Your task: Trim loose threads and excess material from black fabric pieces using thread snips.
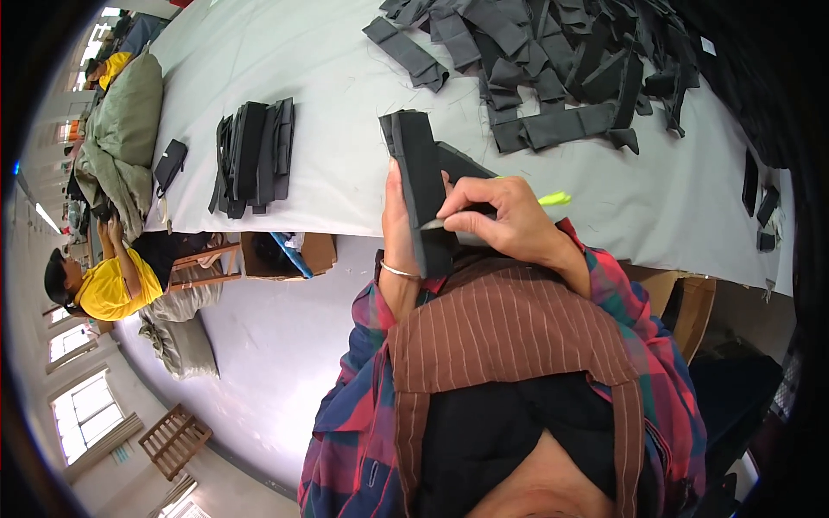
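Note:
My left hand [398, 217] is closed around a dark grey folded fabric strip [419, 177], held up at the table's near edge. Its fingers are mostly behind the cloth. A further dark strip [462, 162] shows behind the first, partly covered by my right hand. My right hand [505, 216] is pinched around a slim pointed tool [432, 224]. The pale tip lies against the strip's face. Bright yellow-green material [555, 198] sticks out past the back of this hand; its link to the tool is hidden.
A loose heap of dark strips [553, 60] covers the far right of the white-covered table [328, 52]. Left stands a neat stack of strips [252, 155], then a black pouch [170, 164] and a green sack [129, 104]. A co-worker in yellow [121, 281] sits beyond an open carton [318, 253].

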Demonstrator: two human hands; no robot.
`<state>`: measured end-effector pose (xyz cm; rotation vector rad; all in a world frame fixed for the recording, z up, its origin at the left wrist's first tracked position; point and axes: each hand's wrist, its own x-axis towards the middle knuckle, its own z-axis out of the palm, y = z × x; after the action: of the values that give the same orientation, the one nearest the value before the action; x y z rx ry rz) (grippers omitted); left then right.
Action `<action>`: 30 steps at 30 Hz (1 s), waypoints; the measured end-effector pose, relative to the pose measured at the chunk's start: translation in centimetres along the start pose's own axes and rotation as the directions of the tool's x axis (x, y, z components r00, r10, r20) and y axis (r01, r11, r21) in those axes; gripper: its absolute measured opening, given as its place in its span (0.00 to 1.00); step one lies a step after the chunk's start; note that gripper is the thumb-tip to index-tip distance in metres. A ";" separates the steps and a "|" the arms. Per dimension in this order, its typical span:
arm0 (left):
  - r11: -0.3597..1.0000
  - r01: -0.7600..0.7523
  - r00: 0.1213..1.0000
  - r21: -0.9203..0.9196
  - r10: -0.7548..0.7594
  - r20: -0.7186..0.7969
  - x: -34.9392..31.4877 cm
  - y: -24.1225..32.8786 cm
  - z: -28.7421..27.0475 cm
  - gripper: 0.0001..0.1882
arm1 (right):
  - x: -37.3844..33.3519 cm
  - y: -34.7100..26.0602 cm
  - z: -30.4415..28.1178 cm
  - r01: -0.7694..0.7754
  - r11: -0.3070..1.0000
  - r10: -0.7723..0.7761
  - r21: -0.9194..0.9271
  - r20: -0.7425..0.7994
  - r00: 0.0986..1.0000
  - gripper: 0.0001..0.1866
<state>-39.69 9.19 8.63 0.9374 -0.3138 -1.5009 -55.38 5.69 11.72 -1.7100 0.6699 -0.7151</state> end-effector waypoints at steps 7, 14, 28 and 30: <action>0.998 0.042 0.996 -0.055 -0.037 0.084 0.1 0.2 0.3 0.30 | 0.3 1.6 0.9 -0.049 0.999 0.051 0.013 -0.282 0.958 0.07; 0.991 0.100 0.990 -0.090 -0.089 0.113 -0.1 0.3 -0.1 0.29 | 1.8 1.7 0.0 0.014 0.952 -0.122 -0.306 -0.337 0.934 0.08; 0.975 0.173 0.985 -0.138 -0.168 0.048 0.0 -0.3 0.4 0.24 | 2.6 2.3 0.0 0.047 0.862 -0.250 -0.505 -0.342 0.906 0.09; 0.974 0.167 0.986 -0.154 -0.163 0.041 0.0 -0.3 0.5 0.24 | 2.7 2.4 -0.3 0.050 0.881 -0.236 -0.471 -0.345 0.908 0.09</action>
<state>-40.21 9.11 8.76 0.8325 -0.1373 -1.6669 -54.03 2.90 9.81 -2.0825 1.0620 -1.0948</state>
